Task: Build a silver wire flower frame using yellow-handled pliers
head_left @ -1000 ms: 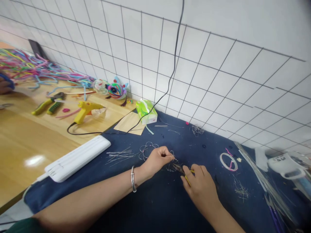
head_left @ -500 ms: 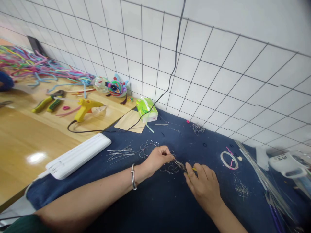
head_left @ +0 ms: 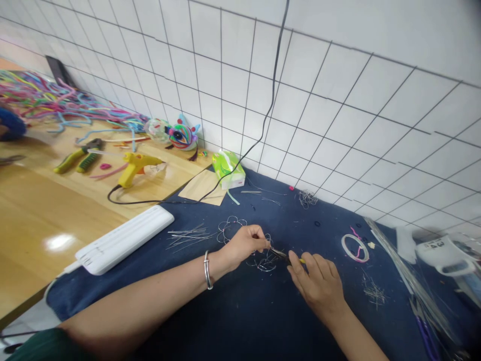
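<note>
My right hand (head_left: 319, 283) is closed round the yellow handles of a small pair of pliers (head_left: 278, 253), whose jaws point left. Pinched in my left hand (head_left: 246, 245) is a thin piece of wire, its end meeting the plier tips; the exact contact is too small to make out. Below and between the hands lies a tangle of bent wire loops (head_left: 265, 264) on the dark blue cloth. A flower-shaped wire outline (head_left: 230, 223) with tiny beads rests just behind my left hand. Left of it are several straight cut wires (head_left: 190, 236).
A white power strip (head_left: 126, 239) lies at left, near a yellow glue gun (head_left: 132, 168) and larger pliers (head_left: 80, 155). Behind stands a green tissue pack (head_left: 229, 170). To the right are a white ring roll (head_left: 345, 245), long wires (head_left: 417, 281), purple-handled scissors (head_left: 426, 333) and wire scraps (head_left: 375, 293).
My right hand and the pliers have shifted slightly right, the pliers' jaws having turned a little. My left hand keeps its pinch in nearly the same place. The view has moved slightly.
</note>
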### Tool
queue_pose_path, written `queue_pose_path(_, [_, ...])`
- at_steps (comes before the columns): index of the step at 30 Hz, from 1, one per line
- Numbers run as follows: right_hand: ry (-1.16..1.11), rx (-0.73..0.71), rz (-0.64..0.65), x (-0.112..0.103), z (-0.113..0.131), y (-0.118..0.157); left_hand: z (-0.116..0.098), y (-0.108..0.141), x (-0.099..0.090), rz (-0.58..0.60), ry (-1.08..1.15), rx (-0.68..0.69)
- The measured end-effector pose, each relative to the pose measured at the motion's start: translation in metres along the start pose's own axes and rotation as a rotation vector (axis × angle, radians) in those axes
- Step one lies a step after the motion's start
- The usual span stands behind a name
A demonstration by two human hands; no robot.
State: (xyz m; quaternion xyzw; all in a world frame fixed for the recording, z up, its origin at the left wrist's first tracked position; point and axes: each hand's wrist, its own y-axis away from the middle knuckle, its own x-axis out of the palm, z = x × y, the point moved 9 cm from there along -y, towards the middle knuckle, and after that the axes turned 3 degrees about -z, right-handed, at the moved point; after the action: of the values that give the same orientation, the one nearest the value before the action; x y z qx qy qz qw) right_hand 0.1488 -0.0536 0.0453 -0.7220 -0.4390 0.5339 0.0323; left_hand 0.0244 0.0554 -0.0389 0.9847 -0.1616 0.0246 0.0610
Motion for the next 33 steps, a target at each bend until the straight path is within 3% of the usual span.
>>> queue_pose_path(14, [0.06, -0.029, 0.022, 0.0, 0.003, -0.001, 0.0, 0.001, 0.003, 0.02, -0.022, 0.02])
queue_pose_path(33, [0.018, 0.052, -0.003, 0.001, -0.006, 0.001, 0.005, 0.0, 0.011, 0.095, 0.04, 0.031])
